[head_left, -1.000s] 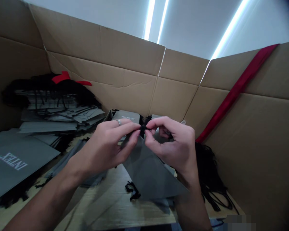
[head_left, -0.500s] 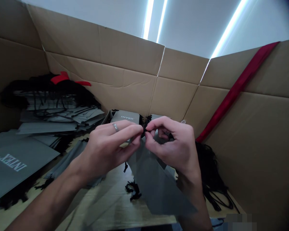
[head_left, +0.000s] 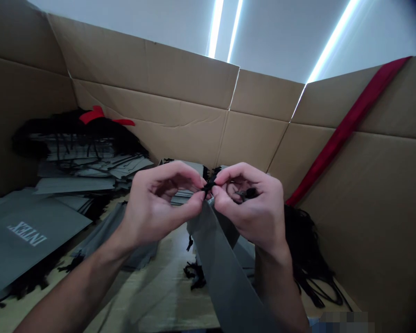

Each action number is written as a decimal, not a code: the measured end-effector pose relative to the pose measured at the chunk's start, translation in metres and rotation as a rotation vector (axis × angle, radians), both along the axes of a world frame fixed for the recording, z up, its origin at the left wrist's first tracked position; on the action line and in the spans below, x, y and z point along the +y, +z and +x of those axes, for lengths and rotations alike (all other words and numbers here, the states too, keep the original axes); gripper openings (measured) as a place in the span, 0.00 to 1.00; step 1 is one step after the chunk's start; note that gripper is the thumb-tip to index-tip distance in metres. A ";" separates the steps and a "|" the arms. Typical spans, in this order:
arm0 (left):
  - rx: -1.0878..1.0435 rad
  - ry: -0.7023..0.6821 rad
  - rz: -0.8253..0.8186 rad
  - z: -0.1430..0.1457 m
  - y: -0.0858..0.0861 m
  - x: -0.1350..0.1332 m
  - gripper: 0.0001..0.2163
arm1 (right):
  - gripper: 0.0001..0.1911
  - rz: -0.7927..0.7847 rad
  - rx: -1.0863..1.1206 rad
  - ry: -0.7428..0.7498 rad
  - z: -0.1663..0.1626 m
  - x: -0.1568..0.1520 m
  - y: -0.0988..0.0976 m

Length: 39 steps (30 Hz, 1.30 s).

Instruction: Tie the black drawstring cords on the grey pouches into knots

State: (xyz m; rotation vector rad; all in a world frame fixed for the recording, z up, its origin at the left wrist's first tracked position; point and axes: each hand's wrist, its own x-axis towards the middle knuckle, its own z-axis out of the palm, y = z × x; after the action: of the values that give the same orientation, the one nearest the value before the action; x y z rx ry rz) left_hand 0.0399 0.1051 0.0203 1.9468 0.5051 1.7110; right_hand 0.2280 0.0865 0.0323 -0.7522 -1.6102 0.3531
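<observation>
Centre of frame: left hand and right hand are close together, thumb and forefinger of each pinched on a short black cord at the top edge of a grey bag. The bag hangs from the pinch down to the lower middle, above the wooden table.

Step, as judged: fine work on the cord end at the bag's edge, knotting or threading; can't tell which. Next move calls for a tight fingertip grip and small pulls, with the bag edge held steady.

Left: flat grey bag with white lettering. Upper left: stack of grey bags with black cords. Right: loose black cords, red ribbon on the cardboard wall.
</observation>
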 end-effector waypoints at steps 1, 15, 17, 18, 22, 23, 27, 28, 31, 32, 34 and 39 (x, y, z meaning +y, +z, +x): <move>-0.016 -0.020 -0.038 0.001 0.002 0.000 0.07 | 0.07 -0.012 0.019 -0.003 -0.001 0.000 0.000; 0.374 -0.098 -0.052 -0.010 0.008 -0.002 0.09 | 0.14 0.085 -0.315 0.243 0.029 0.007 0.005; 0.411 -0.102 -0.001 -0.011 0.011 -0.004 0.11 | 0.11 0.075 -0.349 0.311 0.033 0.012 0.004; 0.427 -0.100 0.015 -0.011 0.012 -0.005 0.11 | 0.11 0.058 -0.350 0.328 0.034 0.014 0.003; 0.476 -0.114 0.022 -0.014 0.012 -0.006 0.12 | 0.15 -0.085 -0.319 0.366 0.037 0.015 0.001; 0.491 -0.119 0.012 -0.015 0.012 -0.006 0.12 | 0.15 -0.114 -0.305 0.389 0.037 0.015 0.001; 0.500 -0.181 -0.064 -0.022 0.011 -0.007 0.12 | 0.16 -0.188 -0.235 0.457 0.039 0.014 0.001; 0.496 -0.206 -0.087 -0.023 0.011 -0.007 0.13 | 0.16 -0.203 -0.215 0.448 0.039 0.014 0.001; 0.497 -0.203 -0.121 -0.024 0.013 -0.005 0.15 | 0.19 -0.212 -0.169 0.399 0.040 0.012 0.002; 0.490 -0.173 -0.121 -0.024 0.014 -0.004 0.15 | 0.20 -0.200 -0.158 0.388 0.040 0.011 0.002; 0.464 -0.115 -0.108 -0.024 0.016 -0.002 0.14 | 0.23 -0.168 -0.140 0.364 0.040 0.008 0.003; 0.442 -0.102 -0.089 -0.026 0.015 -0.001 0.14 | 0.11 -0.099 -0.116 0.196 0.038 0.002 0.006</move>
State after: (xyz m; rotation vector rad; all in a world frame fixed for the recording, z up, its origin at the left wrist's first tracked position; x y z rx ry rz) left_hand 0.0143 0.1038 0.0358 2.2470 0.6124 1.1725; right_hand 0.2657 0.0885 0.0382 -0.7016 -1.7920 0.5415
